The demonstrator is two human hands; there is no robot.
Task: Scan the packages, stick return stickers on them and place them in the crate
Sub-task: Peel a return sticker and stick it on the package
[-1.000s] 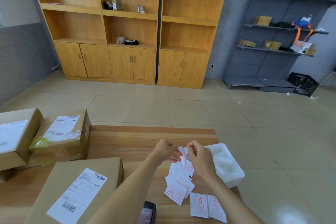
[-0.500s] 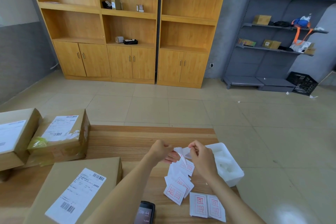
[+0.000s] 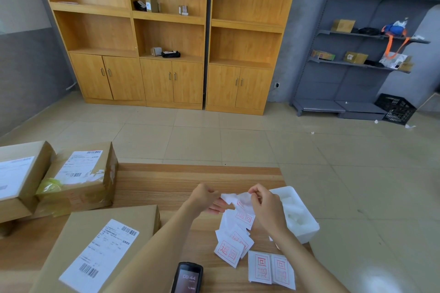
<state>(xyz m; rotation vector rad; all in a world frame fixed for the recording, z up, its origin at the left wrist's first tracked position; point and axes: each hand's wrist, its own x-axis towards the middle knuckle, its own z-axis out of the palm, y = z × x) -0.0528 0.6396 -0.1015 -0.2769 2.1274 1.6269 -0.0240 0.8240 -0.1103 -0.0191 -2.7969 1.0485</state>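
Above the wooden table [image 3: 166,181], my left hand [image 3: 204,197] and my right hand [image 3: 266,204] both pinch one white return sticker [image 3: 238,200], pulling it apart from its backing. Under them lie several loose white stickers with red print [image 3: 232,245], and a joined pair [image 3: 271,269] sits near the front edge. A handheld scanner [image 3: 188,278] with a lit screen lies at the bottom. A large cardboard package [image 3: 100,245] with a shipping label is at my front left. Two more labelled packages [image 3: 81,176] [image 3: 19,173] stand at the left.
A white foam tray [image 3: 297,216] sits at the table's right end. A black crate [image 3: 395,108] rests on the floor by the grey metal shelving [image 3: 357,64] at the far right. Wooden cabinets [image 3: 171,54] line the back wall across tiled floor.
My hands have drawn slightly apart, and the sticker between them has spread wider as it peels. The view has tilted down a little, showing more of the scanner.
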